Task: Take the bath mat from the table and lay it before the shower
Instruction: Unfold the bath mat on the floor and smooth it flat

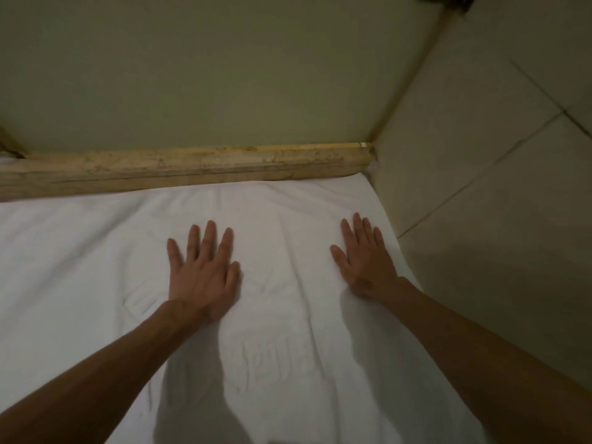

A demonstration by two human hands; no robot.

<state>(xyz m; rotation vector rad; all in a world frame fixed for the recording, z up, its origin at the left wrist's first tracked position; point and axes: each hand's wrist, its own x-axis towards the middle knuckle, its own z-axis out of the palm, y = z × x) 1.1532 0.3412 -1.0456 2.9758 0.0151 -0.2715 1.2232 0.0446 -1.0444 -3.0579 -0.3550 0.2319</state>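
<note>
the bath mat (288,331) lies flat on the floor against the stone threshold (192,168), long axis along it; left hand (205,274) and right hand (368,264) press it, fingers spread, the right nearer the mat's end

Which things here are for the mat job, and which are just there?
For the job:
mat, spread out flat
left hand, flat on the mat
right hand, flat on the mat, near its right edge

Just there:
sill, along the mat's far edge
tiles, to the right of the mat
</note>
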